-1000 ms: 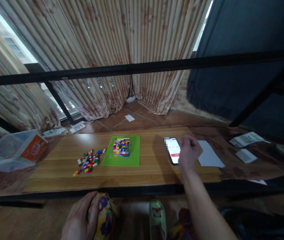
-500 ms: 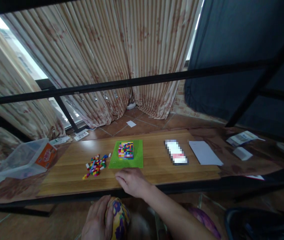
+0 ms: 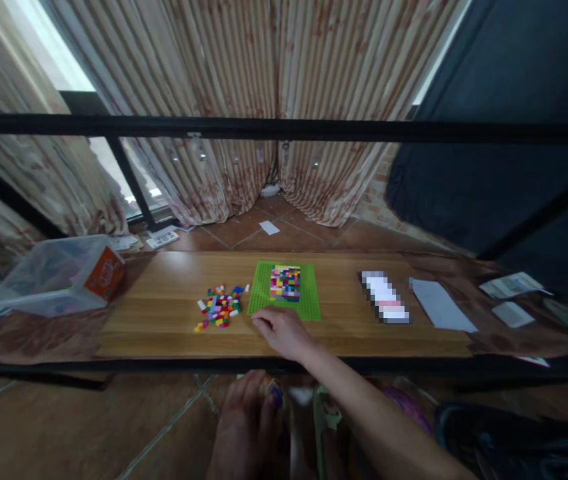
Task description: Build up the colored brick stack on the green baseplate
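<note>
My right hand [image 3: 283, 332] is over the front edge of a green studded baseplate [image 3: 310, 293], its fingers curled closed. Whatever those fingers may hold is hidden from this angle. Behind the hand, a block of many-coloured toy bricks [image 3: 285, 283] stands built up on the baseplate. Left of the baseplate lies a loose pile of small toy bricks [image 3: 219, 307] in mixed colours. Below the table edge, my left hand [image 3: 245, 423] rests on a knee in patterned cloth, fingers stretched out and holding nothing visible.
A phone with a blurred screen [image 3: 385, 298] and a white sheet of paper [image 3: 441, 305] lie to the right on the wooden board [image 3: 164, 340]. At the left stands a clear plastic box [image 3: 59, 280] with an orange label. A black rail [image 3: 344, 130] crosses behind the table.
The camera view has turned, so the table things appear farther right and higher. My right hand has moved slightly forward, now overlapping the baseplate's front edge. My left hand stays on the knee.
</note>
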Available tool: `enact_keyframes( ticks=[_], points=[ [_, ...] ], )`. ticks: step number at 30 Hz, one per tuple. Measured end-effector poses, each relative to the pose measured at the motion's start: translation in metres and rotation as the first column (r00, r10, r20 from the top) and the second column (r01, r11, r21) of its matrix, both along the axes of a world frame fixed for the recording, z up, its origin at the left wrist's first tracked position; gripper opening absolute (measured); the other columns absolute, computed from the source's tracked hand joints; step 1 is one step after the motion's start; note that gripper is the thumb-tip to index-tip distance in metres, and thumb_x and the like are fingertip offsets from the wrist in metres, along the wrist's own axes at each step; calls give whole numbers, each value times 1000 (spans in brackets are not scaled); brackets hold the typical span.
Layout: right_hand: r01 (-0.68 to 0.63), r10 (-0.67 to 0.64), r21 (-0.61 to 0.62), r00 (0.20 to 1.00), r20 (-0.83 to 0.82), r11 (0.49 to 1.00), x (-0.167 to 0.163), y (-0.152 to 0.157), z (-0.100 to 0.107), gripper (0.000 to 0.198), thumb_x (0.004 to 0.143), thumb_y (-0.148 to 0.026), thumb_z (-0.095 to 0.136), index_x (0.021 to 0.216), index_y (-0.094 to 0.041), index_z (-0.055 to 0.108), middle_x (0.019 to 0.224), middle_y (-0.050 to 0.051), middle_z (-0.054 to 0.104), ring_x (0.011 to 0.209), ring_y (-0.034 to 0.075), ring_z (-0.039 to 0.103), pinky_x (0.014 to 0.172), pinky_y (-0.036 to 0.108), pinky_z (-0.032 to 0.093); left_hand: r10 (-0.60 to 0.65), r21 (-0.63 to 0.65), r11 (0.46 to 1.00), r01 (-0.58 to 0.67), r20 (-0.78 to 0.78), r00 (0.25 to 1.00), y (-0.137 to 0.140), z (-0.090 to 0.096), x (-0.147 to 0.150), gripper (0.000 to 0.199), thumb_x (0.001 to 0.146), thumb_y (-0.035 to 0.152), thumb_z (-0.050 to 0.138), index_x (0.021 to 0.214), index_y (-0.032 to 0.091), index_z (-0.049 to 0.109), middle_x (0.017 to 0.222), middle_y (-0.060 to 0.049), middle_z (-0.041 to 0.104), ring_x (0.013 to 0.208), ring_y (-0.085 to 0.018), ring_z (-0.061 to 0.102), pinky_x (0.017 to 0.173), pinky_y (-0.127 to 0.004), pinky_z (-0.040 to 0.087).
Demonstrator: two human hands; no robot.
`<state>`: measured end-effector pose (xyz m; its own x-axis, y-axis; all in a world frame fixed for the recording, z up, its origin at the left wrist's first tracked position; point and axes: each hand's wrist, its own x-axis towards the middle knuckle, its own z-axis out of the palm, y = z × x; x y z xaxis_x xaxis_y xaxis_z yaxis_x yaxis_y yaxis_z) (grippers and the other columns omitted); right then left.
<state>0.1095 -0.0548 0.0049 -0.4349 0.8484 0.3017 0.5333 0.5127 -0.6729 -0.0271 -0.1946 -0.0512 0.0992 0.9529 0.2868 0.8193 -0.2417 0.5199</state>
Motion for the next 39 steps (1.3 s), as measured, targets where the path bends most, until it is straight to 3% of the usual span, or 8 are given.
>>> enact_keyframes(
  ticks=[4, 10, 14, 18, 24, 28, 34, 39],
  points=[
    [139, -154, -120, 980, -129, 983, -5, 6, -5, 23, 92, -25, 50, 90, -20, 72, 78, 2, 72, 70, 16, 64, 68, 26, 46, -24, -9, 1000, 25, 54, 998, -5, 6, -2, 35, 91, 29, 52, 121, 16, 64, 118, -15, 71, 113, -28, 66, 94, -46, 57],
    [123, -120, -91, 992, 37, 988, -9, 7, 0, 23, 89, -22, 50, 90, -21, 73, 84, 4, 73, 74, 18, 64, 70, 29, 47, -5, -84, 996, 22, 194, 981, 3, 21, -12, 28, 88, 24, 55, 112, 17, 68, 111, -13, 73, 106, -27, 67, 94, -47, 56],
    [126, -119, -59, 986, 118, 990, -22, 11, -10, 21, 88, -18, 52, 93, -20, 72, 91, 5, 71, 75, 17, 63, 73, 30, 48, 36, -131, 991, 4, 305, 952, 17, 24, -18, 28, 86, 17, 55, 111, 18, 68, 110, -11, 73, 105, -24, 68, 94, -41, 56],
    [142, -138, -12, 978, 159, 990, -32, 23, -24, 23, 87, -14, 52, 99, -19, 70, 94, 6, 68, 82, 19, 63, 81, 32, 49, 169, -159, 980, -118, 360, 918, 40, 18, -31, 28, 87, 17, 53, 112, 18, 66, 107, -10, 72, 94, -21, 70, 87, -36, 58],
    [237, -262, 125, 928, 266, 964, -41, 54, -28, 39, 85, -3, 43, 112, -17, 67, 100, 10, 66, 96, 22, 61, 88, 33, 47, 354, -115, 934, -337, 204, 913, 80, 21, -67, 29, 87, 22, 53, 114, 17, 63, 100, -10, 68, 91, -23, 68, 82, -36, 56],
    [196, -215, 90, 862, 459, 977, -56, 74, -22, 45, 83, 4, 38, 111, -15, 67, 106, 13, 65, 100, 23, 59, 89, 33, 45, 496, -144, 862, -485, 43, 868, 100, 27, -87, 38, 85, 20, 54, 122, 12, 59, 111, -15, 62, 96, -26, 66, 85, -40, 54],
    [182, -173, 32, 847, 503, 983, -69, 83, -16, 34, 86, 2, 42, 97, -13, 70, 105, 15, 67, 99, 24, 60, 91, 35, 45, 444, -110, 892, -438, 33, 896, 121, 22, -88, 36, 84, 15, 50, 118, 12, 60, 109, -14, 62, 102, -27, 65, 91, -41, 53],
    [214, -194, 20, 837, 511, 977, -68, 71, -3, 31, 91, -2, 42, 99, -15, 69, 104, 13, 67, 97, 23, 62, 85, 32, 46, 394, -106, 918, -382, 122, 911, 132, 22, -88, 35, 82, 15, 51, 116, 13, 61, 100, -12, 64, 89, -23, 67, 85, -40, 56]
  ],
)
